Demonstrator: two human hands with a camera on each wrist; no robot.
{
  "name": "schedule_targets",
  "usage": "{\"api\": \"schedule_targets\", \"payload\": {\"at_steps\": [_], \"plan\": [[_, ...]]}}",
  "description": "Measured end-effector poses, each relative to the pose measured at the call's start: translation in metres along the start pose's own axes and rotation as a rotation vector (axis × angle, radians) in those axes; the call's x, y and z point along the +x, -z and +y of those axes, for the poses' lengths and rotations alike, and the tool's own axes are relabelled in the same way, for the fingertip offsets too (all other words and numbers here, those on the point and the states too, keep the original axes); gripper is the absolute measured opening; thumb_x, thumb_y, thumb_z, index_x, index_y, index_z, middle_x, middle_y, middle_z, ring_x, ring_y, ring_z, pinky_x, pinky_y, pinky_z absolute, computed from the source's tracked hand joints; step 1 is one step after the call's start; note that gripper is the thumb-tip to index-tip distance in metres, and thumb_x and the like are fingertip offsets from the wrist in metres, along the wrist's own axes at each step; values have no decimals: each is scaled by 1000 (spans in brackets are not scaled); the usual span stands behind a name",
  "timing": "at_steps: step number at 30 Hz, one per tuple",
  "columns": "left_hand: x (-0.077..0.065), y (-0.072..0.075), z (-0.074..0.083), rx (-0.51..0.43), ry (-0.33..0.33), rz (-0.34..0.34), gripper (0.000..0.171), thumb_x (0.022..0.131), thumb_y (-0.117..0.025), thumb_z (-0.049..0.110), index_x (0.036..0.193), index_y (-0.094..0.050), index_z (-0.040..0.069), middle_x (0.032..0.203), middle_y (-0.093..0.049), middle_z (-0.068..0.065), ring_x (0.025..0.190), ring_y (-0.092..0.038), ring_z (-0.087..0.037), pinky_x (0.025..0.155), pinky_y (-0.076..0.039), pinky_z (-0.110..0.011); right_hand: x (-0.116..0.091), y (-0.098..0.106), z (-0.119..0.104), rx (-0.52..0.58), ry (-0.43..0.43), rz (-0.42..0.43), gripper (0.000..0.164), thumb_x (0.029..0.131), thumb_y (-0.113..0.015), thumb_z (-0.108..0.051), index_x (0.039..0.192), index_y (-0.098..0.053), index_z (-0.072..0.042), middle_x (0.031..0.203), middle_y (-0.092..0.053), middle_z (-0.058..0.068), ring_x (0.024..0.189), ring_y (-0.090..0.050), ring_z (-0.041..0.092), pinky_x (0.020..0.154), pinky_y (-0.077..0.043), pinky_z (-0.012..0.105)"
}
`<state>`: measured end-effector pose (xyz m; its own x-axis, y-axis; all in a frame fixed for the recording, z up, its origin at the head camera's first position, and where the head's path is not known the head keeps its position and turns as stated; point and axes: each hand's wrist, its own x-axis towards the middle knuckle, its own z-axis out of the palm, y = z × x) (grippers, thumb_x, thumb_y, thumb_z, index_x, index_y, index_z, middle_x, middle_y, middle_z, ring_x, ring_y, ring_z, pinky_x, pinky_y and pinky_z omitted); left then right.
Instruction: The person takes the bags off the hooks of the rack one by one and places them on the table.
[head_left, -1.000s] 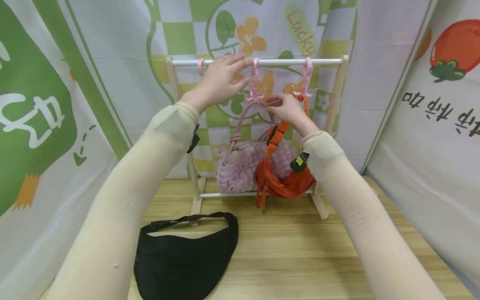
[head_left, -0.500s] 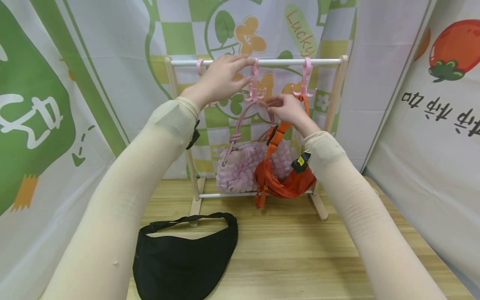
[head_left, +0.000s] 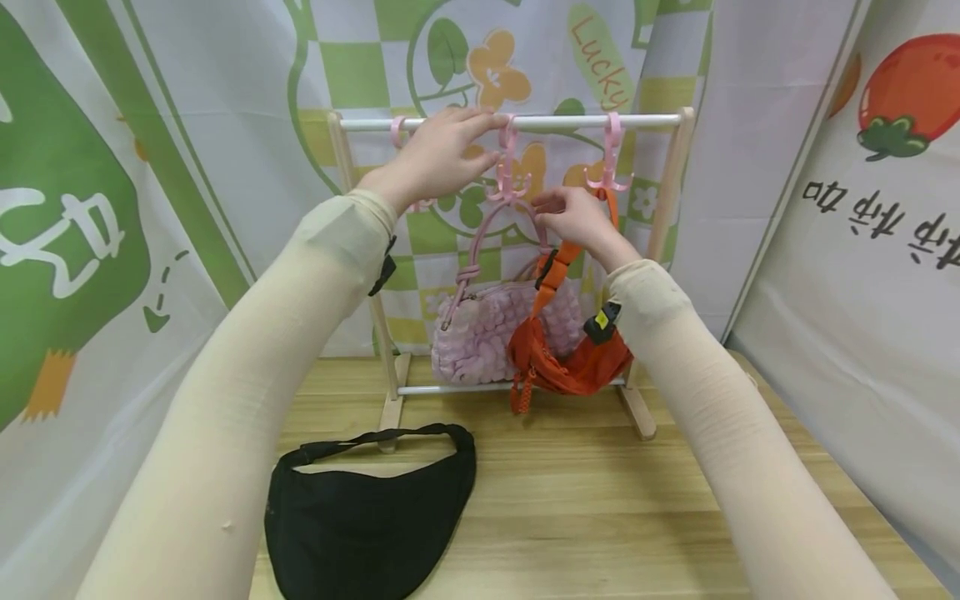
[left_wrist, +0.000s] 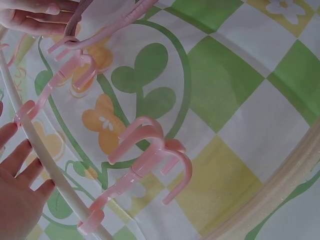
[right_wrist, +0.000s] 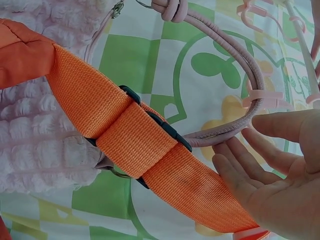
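Note:
In the head view my left hand rests at the white rail, its fingers extended toward the middle pink hook. The left wrist view shows fingertips lying along the rail beside that hook's top. A fluffy lilac handbag hangs from the middle hook by its knotted handle. My right hand is at the upper right of this handle, fingers loosely bent and fingertips right at it. Beneath that hand, an orange waist bag hangs by its strap from the right pink hook.
A black shoulder bag lies flat on the wooden table at the front left. The left pink hook carries nothing. Wooden posts hold the rack up, and printed curtains surround the table.
Both hands keep nearly the same places at the rack. The whole head view has shifted very slightly; the bags hang as before.

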<state>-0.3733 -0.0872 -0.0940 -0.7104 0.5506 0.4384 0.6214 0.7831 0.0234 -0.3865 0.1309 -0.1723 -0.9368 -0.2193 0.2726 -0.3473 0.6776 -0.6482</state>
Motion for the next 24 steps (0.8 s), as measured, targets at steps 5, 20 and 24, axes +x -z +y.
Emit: {"api": "schedule_targets", "payload": {"at_steps": [5,20,24], "plan": [[1,1,0,0,8,-8,54,98,-46,41,148,-30,29,155,-27,-3,144,-23,-23,119,-13,-44,1,1,1,3,-4,-10,39,93,-54,-13,131,-54,-8,131,-58,13,124,-51,26,101,-43,41],[0,3,1,-12,17,-34,54,98,-45,42,148,-29,30,156,-26,-2,144,-21,-24,119,-12,-44,6,-3,7,-56,27,-2,37,93,-54,-11,130,-55,-6,129,-59,12,120,-54,25,102,-43,39],[0,2,1,-14,12,-25,54,98,-46,39,148,-30,29,155,-27,-2,144,-23,-24,119,-13,-43,8,-4,8,-78,31,2,36,93,-55,-13,129,-56,-7,128,-61,11,119,-55,24,101,-43,38]]}}
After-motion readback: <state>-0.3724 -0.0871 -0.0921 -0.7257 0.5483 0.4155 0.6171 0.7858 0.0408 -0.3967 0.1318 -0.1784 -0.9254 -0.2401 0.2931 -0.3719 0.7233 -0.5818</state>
